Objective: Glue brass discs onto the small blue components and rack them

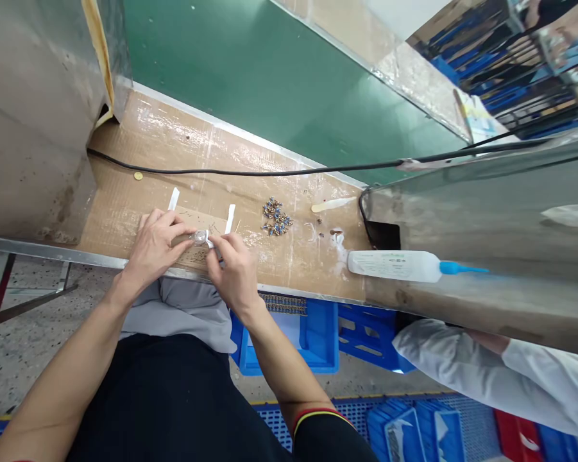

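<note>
Cardboard-covered worktop (139, 138) runs beneath the hands. Left hand (154, 250) and right hand (235, 276) clench their grips on a small metal fitting (201, 238), steadying it from both sides.

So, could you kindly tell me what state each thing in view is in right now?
Left hand, fingers closed around the silver part
Right hand, fingers pinching the silver part
Silver part, held between both hands
White strips, lying either side of the hands
Small blue-and-gold components, loosely heaped on the cardboard
Glue bottle, lying on its side, blue nozzle on
Black cable, lying slack across the bench
</note>
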`<state>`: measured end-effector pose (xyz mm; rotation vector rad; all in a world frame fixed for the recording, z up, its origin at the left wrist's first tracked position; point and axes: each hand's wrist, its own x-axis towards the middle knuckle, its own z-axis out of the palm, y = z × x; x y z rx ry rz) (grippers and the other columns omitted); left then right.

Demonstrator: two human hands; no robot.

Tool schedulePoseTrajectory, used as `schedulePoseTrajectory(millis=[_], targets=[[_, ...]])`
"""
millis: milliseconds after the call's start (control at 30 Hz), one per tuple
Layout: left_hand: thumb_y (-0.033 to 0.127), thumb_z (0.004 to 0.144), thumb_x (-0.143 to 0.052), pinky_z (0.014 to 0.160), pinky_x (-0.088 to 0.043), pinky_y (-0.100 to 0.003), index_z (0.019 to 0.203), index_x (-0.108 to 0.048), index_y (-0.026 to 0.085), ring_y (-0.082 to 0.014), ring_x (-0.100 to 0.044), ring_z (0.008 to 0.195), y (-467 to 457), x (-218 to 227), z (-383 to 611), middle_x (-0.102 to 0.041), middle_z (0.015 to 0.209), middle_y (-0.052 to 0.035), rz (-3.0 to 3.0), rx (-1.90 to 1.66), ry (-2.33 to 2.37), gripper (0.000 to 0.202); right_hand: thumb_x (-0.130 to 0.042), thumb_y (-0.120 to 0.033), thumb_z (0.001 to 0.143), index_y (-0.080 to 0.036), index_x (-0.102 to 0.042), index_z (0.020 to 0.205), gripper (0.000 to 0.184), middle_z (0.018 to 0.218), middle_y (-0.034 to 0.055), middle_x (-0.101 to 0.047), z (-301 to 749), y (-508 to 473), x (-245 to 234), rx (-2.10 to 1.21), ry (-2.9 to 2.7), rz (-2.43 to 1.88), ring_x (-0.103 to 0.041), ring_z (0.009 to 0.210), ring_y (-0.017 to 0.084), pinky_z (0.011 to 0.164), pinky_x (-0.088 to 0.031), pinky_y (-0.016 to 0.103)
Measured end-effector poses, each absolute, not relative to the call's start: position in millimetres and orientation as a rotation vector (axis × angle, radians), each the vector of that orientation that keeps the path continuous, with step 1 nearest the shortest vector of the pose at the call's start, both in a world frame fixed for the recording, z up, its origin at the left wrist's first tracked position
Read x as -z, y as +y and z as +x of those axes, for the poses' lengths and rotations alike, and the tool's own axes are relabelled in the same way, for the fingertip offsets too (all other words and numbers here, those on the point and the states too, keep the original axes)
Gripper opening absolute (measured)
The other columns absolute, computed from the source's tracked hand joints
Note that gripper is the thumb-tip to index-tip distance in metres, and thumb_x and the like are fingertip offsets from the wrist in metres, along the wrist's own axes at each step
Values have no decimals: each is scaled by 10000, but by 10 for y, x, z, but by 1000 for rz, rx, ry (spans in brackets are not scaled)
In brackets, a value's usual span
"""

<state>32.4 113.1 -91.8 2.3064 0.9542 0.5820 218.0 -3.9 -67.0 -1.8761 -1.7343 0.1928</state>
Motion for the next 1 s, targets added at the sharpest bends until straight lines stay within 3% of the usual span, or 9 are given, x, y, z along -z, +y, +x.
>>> schedulePoseTrajectory(millis=[133,267,467,567,667,867,1000], targets=[[450,1103,-720,999,-421,-497,1216,-876,310,-321,-615,1165,1135,895,326,-790,1202,-62,2284,-554,965,237,-489,-135,1109,-170,-746,1216,281,1010,90,-701,1994,-111,652,-112,-1930,-1979,-671,885,219,800,-571,325],[449,1112,-695,1001,-429,-513,1204,-880,305,-330,-612,1163,1145,898,322,-791,1193,-73,2284,-564,966,251,-488,-146,1118,-177,-739,1256,287,1054,96,-719,2047,-229,591,-278,-2004,-1869,-693,948,227,840,-592,333],[349,1126,-655,992,-420,-507,1239,-866,309,-323,-609,1158,1165,899,296,-788,1201,-66,2296,-551,917,243,-509,-159,1106,-216,-748,1265,293,1059,92,-716,2141,-158,599,-168,-1734,-1996,-690,946,235,864,-599,355],[263,1141,-578,994,-410,-509,1261,-864,319,-318,-603,1140,1174,859,280,-787,1199,-66,2293,-533,907,315,-511,-143,1098,-204,-752,1192,266,992,87,-687,2043,-120,618,-191,-1838,-1977,-656,870,223,810,-580,330],[198,1147,-499,996,-409,-508,1308,-850,337,-312,-591,1114,1187,830,263,-782,1191,-62,2295,-509,863,410,-518,-135,1095,-219,-747,1241,284,1021,83,-700,2037,-158,598,-260,-1876,-1922,-686,903,223,818,-583,320],[157,1137,-471,995,-406,-507,1330,-840,354,-313,-589,1103,1196,839,244,-777,1188,-62,2309,-515,844,460,-509,-148,1105,-201,-752,1256,290,1067,101,-726,2091,-160,564,-173,-1729,-1927,-705,951,237,876,-592,356],[151,1128,-470,993,-417,-505,1327,-839,356,-316,-592,1105,1196,833,238,-777,1184,-64,2298,-502,847,467,-517,-154,1106,-214,-756,1248,285,1063,99,-729,2009,-163,590,-322,-1901,-1833,-714,953,233,861,-601,341]])
